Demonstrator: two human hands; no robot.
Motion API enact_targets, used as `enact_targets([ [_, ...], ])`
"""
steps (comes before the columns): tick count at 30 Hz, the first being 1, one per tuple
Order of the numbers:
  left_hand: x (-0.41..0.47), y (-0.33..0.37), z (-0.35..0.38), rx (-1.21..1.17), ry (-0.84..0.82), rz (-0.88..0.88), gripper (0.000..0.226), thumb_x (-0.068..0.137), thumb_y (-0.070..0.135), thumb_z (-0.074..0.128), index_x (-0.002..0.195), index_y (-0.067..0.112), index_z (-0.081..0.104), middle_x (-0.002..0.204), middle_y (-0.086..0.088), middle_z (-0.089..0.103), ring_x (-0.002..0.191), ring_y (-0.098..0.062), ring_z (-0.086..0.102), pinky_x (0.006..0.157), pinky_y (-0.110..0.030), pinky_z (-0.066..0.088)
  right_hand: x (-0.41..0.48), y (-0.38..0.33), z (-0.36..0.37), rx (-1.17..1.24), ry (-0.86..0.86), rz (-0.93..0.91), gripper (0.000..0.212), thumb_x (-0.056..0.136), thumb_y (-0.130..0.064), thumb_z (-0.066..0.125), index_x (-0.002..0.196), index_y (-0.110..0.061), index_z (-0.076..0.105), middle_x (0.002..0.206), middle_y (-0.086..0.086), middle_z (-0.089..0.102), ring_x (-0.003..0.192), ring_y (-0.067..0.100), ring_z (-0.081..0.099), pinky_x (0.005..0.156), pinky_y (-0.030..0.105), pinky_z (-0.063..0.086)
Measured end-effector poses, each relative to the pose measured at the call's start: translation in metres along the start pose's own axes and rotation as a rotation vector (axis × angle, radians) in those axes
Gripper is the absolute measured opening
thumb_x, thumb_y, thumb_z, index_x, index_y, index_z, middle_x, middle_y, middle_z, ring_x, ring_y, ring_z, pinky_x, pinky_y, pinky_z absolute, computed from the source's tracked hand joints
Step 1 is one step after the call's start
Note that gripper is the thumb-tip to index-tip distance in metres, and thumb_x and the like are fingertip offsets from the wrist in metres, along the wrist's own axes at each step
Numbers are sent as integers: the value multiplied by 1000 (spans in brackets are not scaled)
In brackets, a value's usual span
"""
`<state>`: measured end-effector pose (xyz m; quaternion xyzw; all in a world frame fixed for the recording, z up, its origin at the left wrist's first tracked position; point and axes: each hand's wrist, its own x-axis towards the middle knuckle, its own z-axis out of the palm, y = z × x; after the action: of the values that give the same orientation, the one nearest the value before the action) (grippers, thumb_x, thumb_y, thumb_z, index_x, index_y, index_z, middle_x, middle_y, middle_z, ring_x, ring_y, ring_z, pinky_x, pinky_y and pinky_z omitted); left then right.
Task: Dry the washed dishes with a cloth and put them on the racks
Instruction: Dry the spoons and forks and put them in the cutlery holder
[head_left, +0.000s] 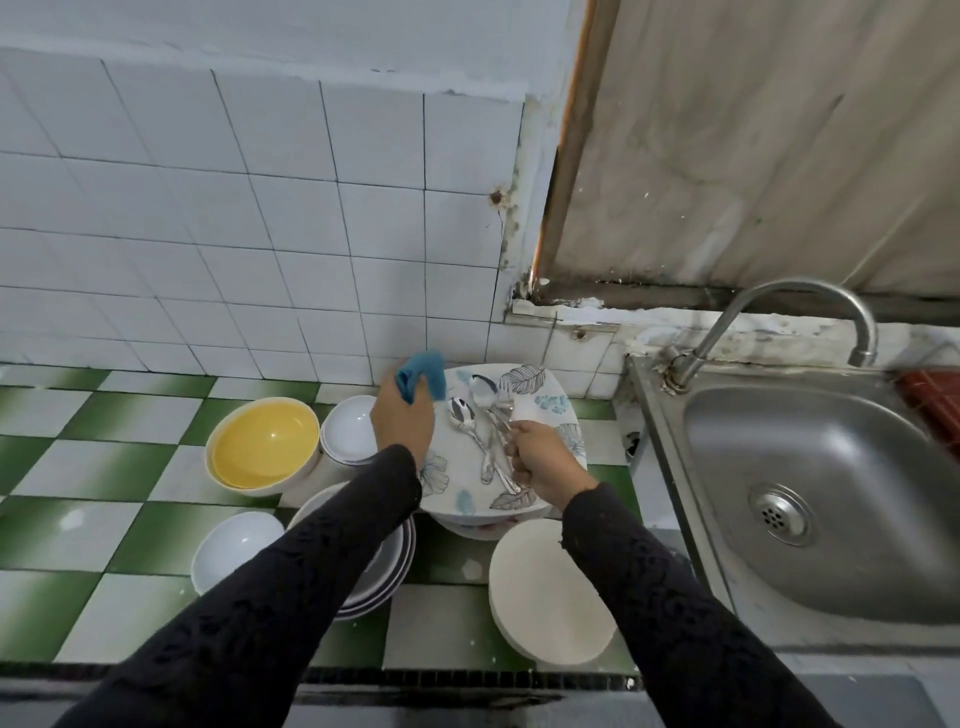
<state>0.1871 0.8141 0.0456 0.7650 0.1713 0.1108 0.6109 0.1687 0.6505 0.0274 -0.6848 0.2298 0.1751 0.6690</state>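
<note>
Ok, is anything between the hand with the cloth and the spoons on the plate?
Nothing visible. The left hand holds the blue cloth at the edge of the plate, and the spoons lie bare beside it; the right hand grips some handles.

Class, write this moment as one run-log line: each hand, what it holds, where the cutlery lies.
left hand: holds blue cloth | right hand: grips cutlery handles | cutlery: on leaf-patterned plate
</note>
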Motion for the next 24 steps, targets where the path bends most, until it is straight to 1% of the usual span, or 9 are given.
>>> enact_targets([
  [3,-6,5,9,162,-147,219,41,102,17,49,143,17,46,132,-12,59,112,-25,58,98,-34,48,-2,-5,-1,185,-65,35,32,103,2,27,99,-16,54,54,-3,37,38,6,24,36,16,18],
  [6,-16,-1,22,503,-502,385,51,103,14,46,151,19,33,140,-15,54,117,-27,57,100,-32,43,-2,-12,-4,256,-92,53,29,106,-3,28,104,-16,54,49,-6,37,35,4,22,34,15,16],
  [8,-21,-8,30,678,-648,467,58,104,14,43,156,18,19,157,-11,34,138,-27,41,114,-37,32,-5,-14,-8,286,-109,74,27,108,-8,30,94,-16,52,47,-7,34,34,3,22,32,16,15],
  [10,-19,-9,37,778,-653,524,60,104,12,40,157,15,11,164,-5,14,149,-22,19,122,-34,14,-9,-12,-15,319,-130,60,27,108,-5,31,107,-15,56,49,-7,32,35,3,22,32,15,16],
  [12,-11,-5,39,867,-582,584,60,104,8,38,157,12,9,165,-5,7,152,-20,8,121,-30,4,-12,-12,-18,310,-146,35,34,106,1,30,123,-13,56,52,-6,32,37,2,23,33,14,17],
  [14,-2,2,40,942,-514,610,61,102,5,37,156,10,9,165,-5,5,152,-20,4,121,-31,0,-16,-15,-20,274,-158,6,34,106,1,30,120,-12,57,51,-7,34,38,2,23,35,14,17],
  [18,1,13,46,980,-496,605,61,101,5,38,156,10,11,165,-5,7,152,-21,6,121,-31,1,-15,-25,-22,280,-133,-17,32,106,0,32,124,-6,58,49,-7,36,36,2,24,33,14,19],
  [22,-17,10,40,813,-563,587,60,100,6,43,155,15,21,161,-8,25,145,-28,29,115,-38,28,-11,-27,-21,307,-85,-16,33,107,-2,32,128,-10,56,49,-7,37,36,2,24,33,15,19],
  [24,-11,12,36,821,-559,600,60,100,4,43,155,14,22,162,-6,23,148,-24,24,118,-35,22,-15,-26,-17,280,-110,-30,31,107,-2,32,124,-11,58,48,-8,37,37,2,25,34,15,19],
])
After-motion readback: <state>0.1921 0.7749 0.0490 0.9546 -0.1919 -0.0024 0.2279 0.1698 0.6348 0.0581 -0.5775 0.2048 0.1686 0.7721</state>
